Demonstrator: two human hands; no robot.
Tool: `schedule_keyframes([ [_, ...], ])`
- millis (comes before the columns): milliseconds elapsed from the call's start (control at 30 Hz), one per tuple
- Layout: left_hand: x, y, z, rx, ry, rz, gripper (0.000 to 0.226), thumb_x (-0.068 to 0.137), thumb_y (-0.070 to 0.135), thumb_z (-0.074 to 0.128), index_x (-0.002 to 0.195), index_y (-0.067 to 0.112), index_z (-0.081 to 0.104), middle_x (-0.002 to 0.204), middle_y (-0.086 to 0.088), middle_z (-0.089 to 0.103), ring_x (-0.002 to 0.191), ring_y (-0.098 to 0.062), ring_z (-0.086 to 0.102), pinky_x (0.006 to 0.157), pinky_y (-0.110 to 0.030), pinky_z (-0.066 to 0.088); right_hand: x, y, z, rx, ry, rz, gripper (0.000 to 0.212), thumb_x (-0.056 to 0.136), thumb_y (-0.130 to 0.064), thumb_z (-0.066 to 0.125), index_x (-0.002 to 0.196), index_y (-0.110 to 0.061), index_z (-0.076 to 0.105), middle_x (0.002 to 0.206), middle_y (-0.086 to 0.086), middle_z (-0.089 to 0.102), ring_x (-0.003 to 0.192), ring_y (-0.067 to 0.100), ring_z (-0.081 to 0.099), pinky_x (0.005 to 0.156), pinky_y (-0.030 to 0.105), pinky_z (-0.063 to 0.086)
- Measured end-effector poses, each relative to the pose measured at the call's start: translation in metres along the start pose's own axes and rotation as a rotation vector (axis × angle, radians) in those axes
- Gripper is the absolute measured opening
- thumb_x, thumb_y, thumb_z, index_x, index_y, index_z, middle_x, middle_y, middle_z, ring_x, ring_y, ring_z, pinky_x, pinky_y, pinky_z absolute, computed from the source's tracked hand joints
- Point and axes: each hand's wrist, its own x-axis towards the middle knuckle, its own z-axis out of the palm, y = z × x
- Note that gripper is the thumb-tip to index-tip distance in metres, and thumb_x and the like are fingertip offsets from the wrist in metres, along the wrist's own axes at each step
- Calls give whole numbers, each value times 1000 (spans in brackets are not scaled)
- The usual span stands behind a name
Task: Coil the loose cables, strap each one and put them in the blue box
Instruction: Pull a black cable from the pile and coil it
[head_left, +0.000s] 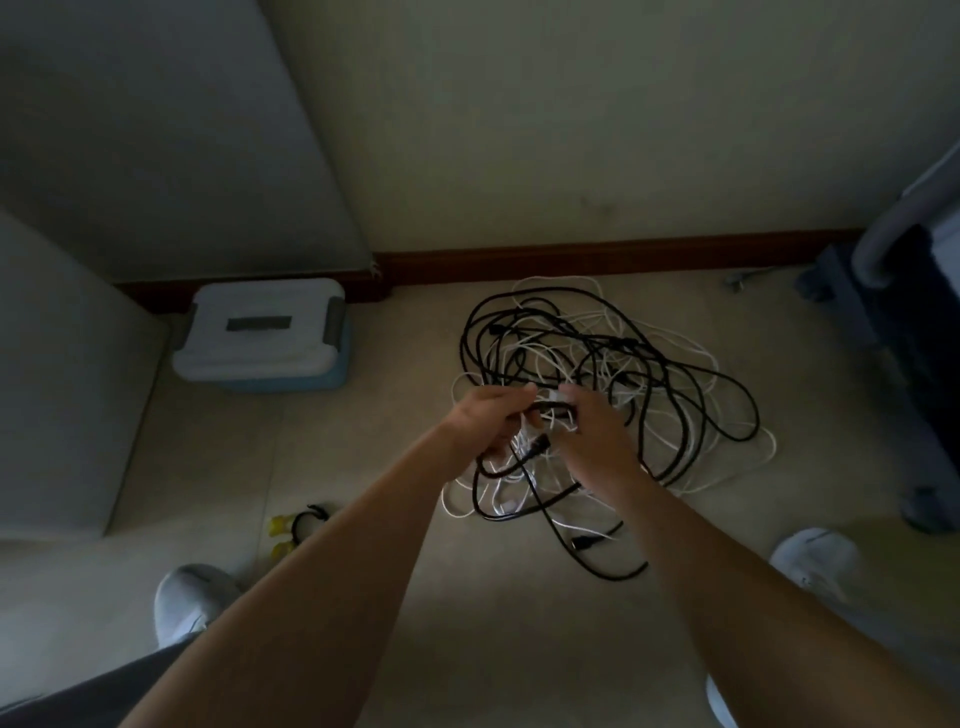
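Observation:
A tangle of black cables (675, 374) and white cables (691, 343) lies on the floor in the middle of the view. Both my hands are over its near side. My left hand (488, 418) grips cable strands with curled fingers. My right hand (592, 431) grips strands close beside it, and a black cable end runs between the two hands. The blue box (322, 376) stands to the left by the wall, with its white lid (260, 327) closed. Yellow and black straps (298, 525) lie on the floor near my left foot.
A brown skirting board (597, 262) runs along the wall behind the cables. A pale cabinet side (67, 374) stands at the left. Dark furniture with a grey tube frame (914, 312) is at the right. My white shoes (187, 603) rest at both lower sides.

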Motion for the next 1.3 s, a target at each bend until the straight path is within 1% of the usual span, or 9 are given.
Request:
schedule_keyframes([
  [100, -19, 23, -3, -205, -114, -70, 35, 102, 33, 45, 87, 9, 66, 54, 6, 31, 47, -10, 26, 48, -25, 22, 0, -36, -9, 161, -60, 22, 30, 90, -56, 50, 89, -33, 69, 77, -13, 70, 76, 15, 65, 78, 42, 54],
  [200, -47, 54, -7, -363, -157, 15, 38, 93, 27, 45, 85, 9, 77, 55, 2, 39, 48, -13, 38, 55, -26, 34, -12, -72, -29, 393, -65, 60, 46, 104, -47, 43, 68, -30, 66, 48, -8, 54, 50, 12, 53, 61, 35, 46],
  [367, -97, 97, -6, -273, -131, 19, 55, 98, 47, 42, 69, 9, 68, 47, -1, 28, 46, -19, 32, 63, -33, 38, -31, -128, -72, 129, 94, 12, 63, 104, -52, 35, 80, -1, 63, 68, 15, 57, 64, 31, 56, 59, 33, 32],
  [633, -197, 171, -19, -524, -142, 186, 33, 91, 28, 24, 74, 16, 50, 52, 6, 28, 41, -10, 26, 55, -29, 29, -74, -216, -147, 454, 78, -148, 22, 100, -38, 52, 85, -23, 48, 80, 0, 50, 61, 14, 43, 54, 27, 30],
  [833, -251, 195, -6, -465, -38, 463, 36, 107, 30, 30, 113, 11, 60, 53, 0, 46, 42, -13, 38, 67, -33, 39, -117, -245, -158, 560, 132, -251, 16, 101, -31, 55, 90, -20, 60, 69, 0, 52, 51, 12, 45, 40, 23, 36],
  [967, -255, 190, 4, -410, 7, 507, 47, 106, 48, 27, 134, 25, 57, 57, 3, 35, 44, -10, 24, 57, -29, 34, -127, -254, -147, 478, 224, -206, 32, 98, -40, 56, 79, -15, 64, 62, -2, 53, 46, 13, 45, 46, 25, 35],
  [1100, -249, 188, -2, -610, -88, 516, 48, 92, 30, 39, 130, 8, 57, 61, 2, 36, 48, -10, 27, 53, -26, 34, -119, -241, -129, 541, 153, -32, 37, 97, -48, 56, 75, -18, 62, 65, -2, 47, 51, 14, 37, 45, 22, 27],
  [1233, -234, 194, -12, -663, -15, 556, 31, 101, 16, 35, 117, 4, 60, 66, 4, 49, 52, -7, 37, 51, -19, 36, -106, -243, -112, 676, 81, 12, 15, 101, -21, 45, 98, -23, 60, 72, 2, 47, 53, 13, 35, 41, 21, 25],
  [1300, -227, 195, -15, -716, 51, 549, 29, 107, 21, 34, 104, 10, 60, 65, 4, 55, 54, -8, 50, 56, -18, 43, -106, -250, -105, 691, 68, -28, 27, 96, -8, 41, 108, -25, 58, 72, 2, 52, 52, 13, 39, 40, 22, 29],
])
